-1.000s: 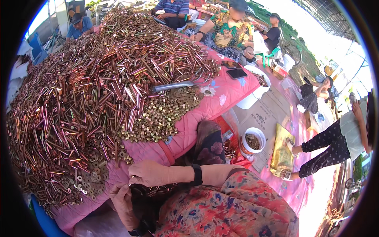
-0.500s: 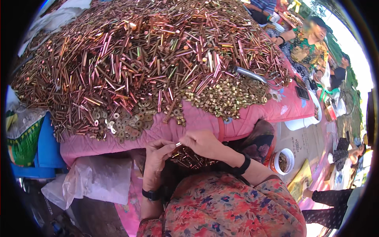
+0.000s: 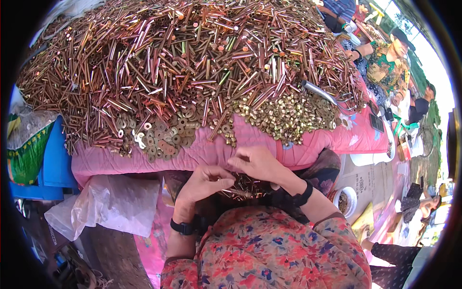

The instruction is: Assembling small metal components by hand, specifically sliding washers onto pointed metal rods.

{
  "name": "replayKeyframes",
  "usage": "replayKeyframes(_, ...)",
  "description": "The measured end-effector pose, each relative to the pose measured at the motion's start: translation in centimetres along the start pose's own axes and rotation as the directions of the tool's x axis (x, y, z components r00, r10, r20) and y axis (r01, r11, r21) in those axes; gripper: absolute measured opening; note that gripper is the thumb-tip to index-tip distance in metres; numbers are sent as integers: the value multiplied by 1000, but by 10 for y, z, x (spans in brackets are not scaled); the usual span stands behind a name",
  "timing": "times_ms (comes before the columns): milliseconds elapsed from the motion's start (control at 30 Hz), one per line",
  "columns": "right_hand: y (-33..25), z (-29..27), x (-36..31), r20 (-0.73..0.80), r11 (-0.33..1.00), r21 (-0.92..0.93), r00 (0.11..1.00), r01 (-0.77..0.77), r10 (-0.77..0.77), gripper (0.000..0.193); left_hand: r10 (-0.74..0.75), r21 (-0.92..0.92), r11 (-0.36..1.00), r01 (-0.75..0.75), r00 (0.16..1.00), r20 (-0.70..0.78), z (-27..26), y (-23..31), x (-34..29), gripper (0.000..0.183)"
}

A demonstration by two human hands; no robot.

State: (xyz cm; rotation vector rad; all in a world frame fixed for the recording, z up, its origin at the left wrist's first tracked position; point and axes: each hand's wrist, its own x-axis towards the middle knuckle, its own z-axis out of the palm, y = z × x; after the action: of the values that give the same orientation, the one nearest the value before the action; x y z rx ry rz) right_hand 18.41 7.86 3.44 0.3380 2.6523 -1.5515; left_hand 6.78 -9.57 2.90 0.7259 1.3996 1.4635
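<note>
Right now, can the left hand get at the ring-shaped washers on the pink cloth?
Probably yes. The left hand sits just below the cloth edge, and the washers lie in the open near that edge, up and to its left. Nothing lies between them, though its fingers are busy with small metal pieces.

Tube heap (image 3: 192, 58) on quilt (image 3: 250, 144) — washers (image 3: 163, 135) front-left, nuts (image 3: 288, 115) front-right.

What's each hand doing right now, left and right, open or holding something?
Left hand: fingers curled, pinching a small metal piece.
Right hand: fingers bent down over the metal pieces in the lap; grip cannot be told.
</note>
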Motion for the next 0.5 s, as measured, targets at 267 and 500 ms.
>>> replayKeyframes(267, 20, 13, 70, -551, 866, -497, 790, -53, -267, 18, 632, 862, 498, -99, 722, -282, -15, -13, 90, 17)
replayKeyframes(500, 17, 17, 78, -520, 843, -504, 845, -188, -123, 20, 517, 800, 599, -1, 764, -386, -22, -21, 84, 18)
